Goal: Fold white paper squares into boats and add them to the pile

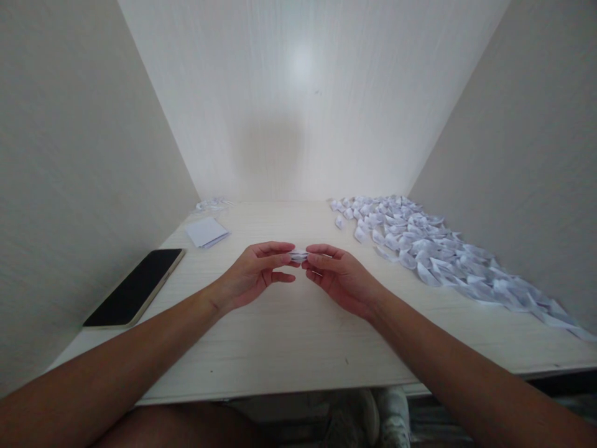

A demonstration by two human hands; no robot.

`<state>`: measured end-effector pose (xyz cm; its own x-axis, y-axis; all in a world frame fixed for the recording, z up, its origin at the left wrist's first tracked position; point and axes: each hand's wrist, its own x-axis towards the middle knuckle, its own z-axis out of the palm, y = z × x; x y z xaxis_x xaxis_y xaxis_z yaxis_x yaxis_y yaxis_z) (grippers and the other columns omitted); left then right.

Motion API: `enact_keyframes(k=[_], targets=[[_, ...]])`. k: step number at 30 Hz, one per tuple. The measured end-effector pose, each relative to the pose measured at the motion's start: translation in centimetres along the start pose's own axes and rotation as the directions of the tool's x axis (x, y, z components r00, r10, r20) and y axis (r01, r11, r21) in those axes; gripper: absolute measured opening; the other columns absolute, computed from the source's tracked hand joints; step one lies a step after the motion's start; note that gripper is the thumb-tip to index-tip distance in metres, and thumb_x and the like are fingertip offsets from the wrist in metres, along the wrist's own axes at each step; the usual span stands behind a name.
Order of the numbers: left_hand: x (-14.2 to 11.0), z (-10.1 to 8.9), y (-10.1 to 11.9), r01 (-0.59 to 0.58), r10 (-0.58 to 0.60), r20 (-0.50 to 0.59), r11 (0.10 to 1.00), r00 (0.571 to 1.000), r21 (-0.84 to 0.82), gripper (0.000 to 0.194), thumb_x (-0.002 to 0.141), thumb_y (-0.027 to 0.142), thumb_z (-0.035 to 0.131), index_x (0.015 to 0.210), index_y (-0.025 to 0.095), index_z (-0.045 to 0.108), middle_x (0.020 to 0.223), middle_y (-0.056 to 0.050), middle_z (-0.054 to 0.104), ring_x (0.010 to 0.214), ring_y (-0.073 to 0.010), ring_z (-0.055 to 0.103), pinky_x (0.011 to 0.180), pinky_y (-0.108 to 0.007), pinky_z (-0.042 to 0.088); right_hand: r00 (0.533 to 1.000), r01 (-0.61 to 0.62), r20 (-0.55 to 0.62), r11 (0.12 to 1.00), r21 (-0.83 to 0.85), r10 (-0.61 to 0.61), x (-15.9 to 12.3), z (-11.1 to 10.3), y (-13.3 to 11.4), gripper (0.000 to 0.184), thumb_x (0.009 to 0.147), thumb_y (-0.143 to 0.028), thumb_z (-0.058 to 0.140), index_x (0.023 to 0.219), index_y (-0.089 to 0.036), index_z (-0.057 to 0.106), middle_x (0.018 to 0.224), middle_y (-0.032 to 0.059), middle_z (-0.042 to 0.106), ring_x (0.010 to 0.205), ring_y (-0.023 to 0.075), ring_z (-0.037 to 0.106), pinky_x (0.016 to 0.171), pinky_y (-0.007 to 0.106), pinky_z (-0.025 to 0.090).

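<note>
A small piece of folded white paper (pixel 298 256) is held just above the middle of the table, level between my two hands. My left hand (pixel 261 269) pinches its left end between thumb and fingers, with the lower fingers extended to the right. On the other end, my right hand (pixel 336 274) has its thumb and fingertips closed. Fingertips cover both ends of the paper, so only its middle shows. To the right spreads a large heap of folded white paper pieces (pixel 431 249), several of them boat-like in shape.
A stack of white paper squares (pixel 206 232) lies at the left, with small white scraps (pixel 213 204) behind it in the corner. A phone (pixel 136 287) with a dark screen rests along the left panel. Panels enclose the white table (pixel 280 348) on three sides.
</note>
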<state>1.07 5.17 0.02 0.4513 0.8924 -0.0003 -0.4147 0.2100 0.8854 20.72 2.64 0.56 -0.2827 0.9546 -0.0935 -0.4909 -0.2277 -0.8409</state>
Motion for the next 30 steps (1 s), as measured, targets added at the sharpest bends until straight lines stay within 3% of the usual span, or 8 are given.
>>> enact_keyframes(k=[5,18,30], targets=[[0.1,-0.4,0.1,0.036,-0.036,0.018,0.999,0.999,-0.005,0.023,0.069,0.013,0.088,0.091,0.013,0.079,0.09,-0.008,0.08,0.082,-0.0176,0.076,0.069,-0.025,0.064,1.0,-0.006,0.0,0.999,-0.051,0.006,-0.1,0.0,-0.1,0.025,0.063,-0.025,0.093,0.08,-0.018,0.077,0.086,0.0016,0.076,0.082,0.012,0.068,0.083,0.028,0.05],[0.2,-0.9,0.4,0.167,-0.177,0.08,0.979,0.981,0.115,0.027,0.065,0.014,0.09,0.089,0.013,0.078,0.082,-0.009,0.079,0.074,-0.0186,0.076,0.064,-0.025,0.063,0.984,-0.136,0.079,0.96,-0.245,0.159,-0.6,-0.9,-1.4,0.024,0.066,-0.019,0.089,0.088,-0.016,0.081,0.089,0.0065,0.079,0.08,0.0131,0.07,0.075,0.025,0.054],[0.2,-1.3,0.2,0.171,-0.187,0.088,0.971,0.978,0.166,0.026,0.067,0.016,0.089,0.09,0.012,0.078,0.084,-0.01,0.079,0.076,-0.0186,0.075,0.068,-0.027,0.062,0.997,-0.035,0.053,0.904,-0.427,0.064,-1.1,-0.2,-2.1,0.02,0.063,-0.025,0.089,0.08,-0.018,0.08,0.078,0.0047,0.077,0.075,0.0152,0.068,0.075,0.03,0.053]])
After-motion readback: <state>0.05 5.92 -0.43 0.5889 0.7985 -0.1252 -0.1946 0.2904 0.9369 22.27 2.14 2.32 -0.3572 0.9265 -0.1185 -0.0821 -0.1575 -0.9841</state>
